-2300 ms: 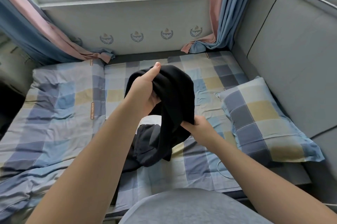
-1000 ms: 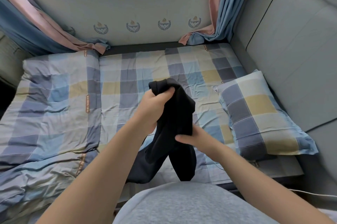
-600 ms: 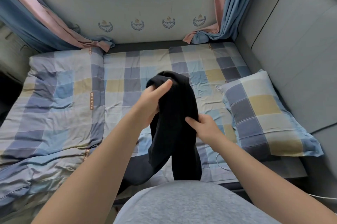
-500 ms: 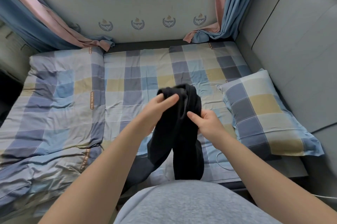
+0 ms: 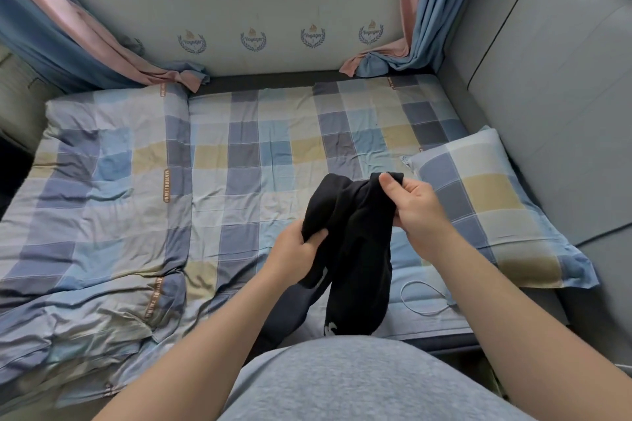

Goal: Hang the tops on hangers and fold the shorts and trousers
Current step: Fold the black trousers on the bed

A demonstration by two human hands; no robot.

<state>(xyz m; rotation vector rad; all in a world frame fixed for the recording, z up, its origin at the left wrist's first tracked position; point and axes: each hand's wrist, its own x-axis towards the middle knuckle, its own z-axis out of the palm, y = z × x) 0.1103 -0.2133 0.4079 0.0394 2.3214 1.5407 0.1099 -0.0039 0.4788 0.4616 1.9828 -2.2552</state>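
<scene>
Two hands (image 5: 294, 254) (image 5: 415, 208) gripping black garment (image 5: 359, 239), over bed (image 5: 256, 153)

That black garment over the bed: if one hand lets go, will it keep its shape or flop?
Probably flops: the black garment sags in soft folds between the left hand and right hand. It seems light, since the right hand's pinch at its top edge holds it up. Likely not slippery; the cloth looks matte.
</scene>
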